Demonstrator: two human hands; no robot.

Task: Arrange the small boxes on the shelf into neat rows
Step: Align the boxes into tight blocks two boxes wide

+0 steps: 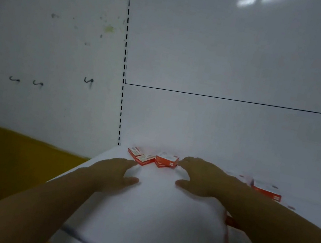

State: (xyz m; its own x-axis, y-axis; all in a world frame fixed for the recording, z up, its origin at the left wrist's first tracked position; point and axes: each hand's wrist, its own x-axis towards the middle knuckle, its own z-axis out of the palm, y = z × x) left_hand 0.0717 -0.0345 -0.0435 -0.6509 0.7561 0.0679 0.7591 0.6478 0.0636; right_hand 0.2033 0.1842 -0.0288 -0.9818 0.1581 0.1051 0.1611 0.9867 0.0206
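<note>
On the shelf [159, 217], seemingly scattered boxes [166, 160]

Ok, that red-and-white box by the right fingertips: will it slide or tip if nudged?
Probably slides: the box lies flat on the smooth white shelf, so tipping seems unlikely. It looks like thin card, likely light, so it may twist against the neighbouring boxes.
</note>
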